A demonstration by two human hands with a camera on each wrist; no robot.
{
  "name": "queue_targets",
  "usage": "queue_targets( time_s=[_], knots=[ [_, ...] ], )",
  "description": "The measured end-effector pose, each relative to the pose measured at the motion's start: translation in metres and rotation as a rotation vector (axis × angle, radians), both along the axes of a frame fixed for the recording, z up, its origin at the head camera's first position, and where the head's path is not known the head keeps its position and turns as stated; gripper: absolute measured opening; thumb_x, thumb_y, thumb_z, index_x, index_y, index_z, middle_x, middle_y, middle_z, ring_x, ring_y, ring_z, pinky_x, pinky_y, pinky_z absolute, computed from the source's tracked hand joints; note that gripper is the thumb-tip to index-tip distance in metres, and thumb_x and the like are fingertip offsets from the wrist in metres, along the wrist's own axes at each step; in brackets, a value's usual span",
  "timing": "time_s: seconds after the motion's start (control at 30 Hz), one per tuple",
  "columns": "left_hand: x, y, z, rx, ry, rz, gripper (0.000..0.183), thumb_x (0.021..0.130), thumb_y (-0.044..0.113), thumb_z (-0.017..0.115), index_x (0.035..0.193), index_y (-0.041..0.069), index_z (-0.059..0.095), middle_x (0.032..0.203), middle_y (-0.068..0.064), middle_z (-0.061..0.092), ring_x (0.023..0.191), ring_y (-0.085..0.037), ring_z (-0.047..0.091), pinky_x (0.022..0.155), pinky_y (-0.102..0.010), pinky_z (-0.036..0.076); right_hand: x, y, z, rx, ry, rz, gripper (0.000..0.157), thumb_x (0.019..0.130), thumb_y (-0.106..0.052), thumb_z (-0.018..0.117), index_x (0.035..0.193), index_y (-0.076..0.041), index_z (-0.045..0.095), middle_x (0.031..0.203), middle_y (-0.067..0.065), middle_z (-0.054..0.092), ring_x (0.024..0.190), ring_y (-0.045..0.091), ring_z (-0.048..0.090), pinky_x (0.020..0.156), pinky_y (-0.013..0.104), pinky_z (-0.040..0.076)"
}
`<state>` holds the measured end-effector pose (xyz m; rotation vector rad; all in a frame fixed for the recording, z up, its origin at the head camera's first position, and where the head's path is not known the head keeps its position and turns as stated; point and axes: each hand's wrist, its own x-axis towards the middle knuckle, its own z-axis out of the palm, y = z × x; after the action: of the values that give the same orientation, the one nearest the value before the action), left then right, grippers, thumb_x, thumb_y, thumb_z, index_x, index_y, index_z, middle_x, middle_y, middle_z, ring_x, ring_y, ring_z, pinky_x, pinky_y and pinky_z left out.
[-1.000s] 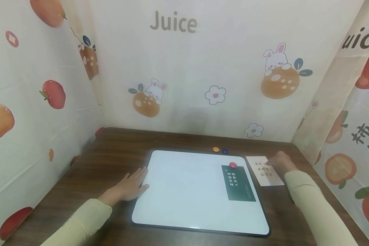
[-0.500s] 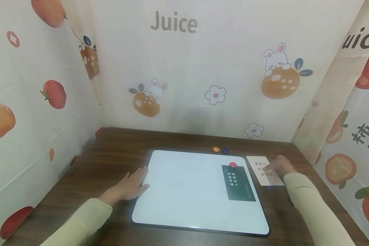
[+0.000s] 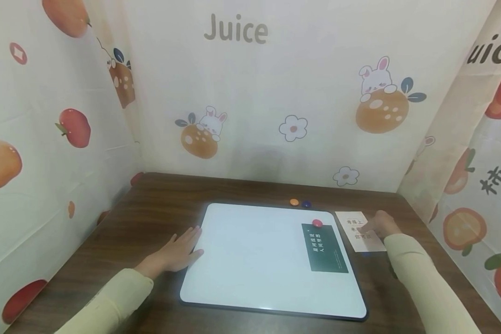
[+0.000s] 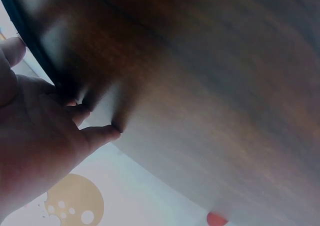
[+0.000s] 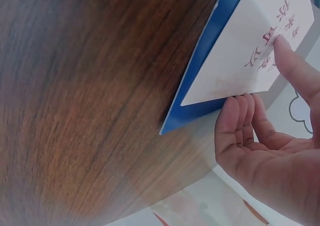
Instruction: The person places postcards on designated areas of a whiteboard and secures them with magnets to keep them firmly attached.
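My left hand (image 3: 173,253) lies with its fingers straight at the left edge of a whiteboard (image 3: 250,260); the left wrist view shows its fingertips (image 4: 116,130) on the wood. On the board's right side is a dark green card (image 3: 324,250) with a round red magnet (image 3: 317,223) at its top edge. Right of the board, my right hand (image 3: 382,224) pinches a cream card (image 3: 356,232) with printed characters. Its thumb (image 5: 292,61) presses on the card's face, and the curled fingers meet the near edge. Beneath the cream card shows a blue card (image 5: 192,115).
An orange magnet (image 3: 294,202) and a dark blue magnet (image 3: 306,204) lie behind the board's far edge. The brown wooden table (image 3: 163,199) ends at a fruit-patterned cloth (image 3: 250,102), with more cloth along both sides.
The right hand has shifted slightly down along the cream card's right side, its fingers reaching farther over the printed characters. My left hand has stayed put.
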<state>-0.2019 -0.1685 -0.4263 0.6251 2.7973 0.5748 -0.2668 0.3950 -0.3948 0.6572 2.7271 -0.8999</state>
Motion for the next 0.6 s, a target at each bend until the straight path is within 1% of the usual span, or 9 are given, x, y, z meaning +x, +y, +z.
queue_targets(
  time_s=[0.17, 0.4, 0.6],
  knots=[
    [-0.001, 0.001, 0.001, -0.005, 0.004, -0.005, 0.068, 0.1, 0.035, 0.046, 0.149, -0.004, 0.019, 0.156, -0.021, 0.014, 0.142, -0.04, 0.008, 0.107, -0.066, 0.006, -0.001, 0.004, -0.002, 0.014, -0.011, -0.014, 0.08, 0.076, -0.015, 0.079, 0.129, 0.022, 0.033, 0.12, 0.039, 0.041, 0.105, 0.051, 0.045, 0.093, 0.061, 0.04],
    [-0.001, 0.001, 0.0, -0.012, 0.003, 0.0, 0.068, 0.1, 0.035, 0.045, 0.149, -0.004, 0.019, 0.156, -0.021, 0.014, 0.143, -0.04, 0.009, 0.108, -0.066, 0.006, -0.001, 0.007, -0.004, 0.029, -0.003, -0.018, 0.077, 0.076, -0.019, 0.08, 0.126, 0.021, 0.038, 0.114, 0.037, 0.047, 0.099, 0.048, 0.05, 0.088, 0.059, 0.044],
    [0.001, 0.002, 0.002, -0.004, -0.005, -0.001, 0.068, 0.1, 0.034, 0.046, 0.149, -0.004, 0.019, 0.156, -0.022, 0.014, 0.142, -0.041, 0.008, 0.107, -0.066, 0.006, -0.003, 0.014, -0.009, 0.0, 0.023, -0.009, 0.075, 0.074, -0.02, 0.082, 0.124, 0.02, 0.042, 0.113, 0.035, 0.05, 0.097, 0.045, 0.052, 0.086, 0.057, 0.046]
  ],
)
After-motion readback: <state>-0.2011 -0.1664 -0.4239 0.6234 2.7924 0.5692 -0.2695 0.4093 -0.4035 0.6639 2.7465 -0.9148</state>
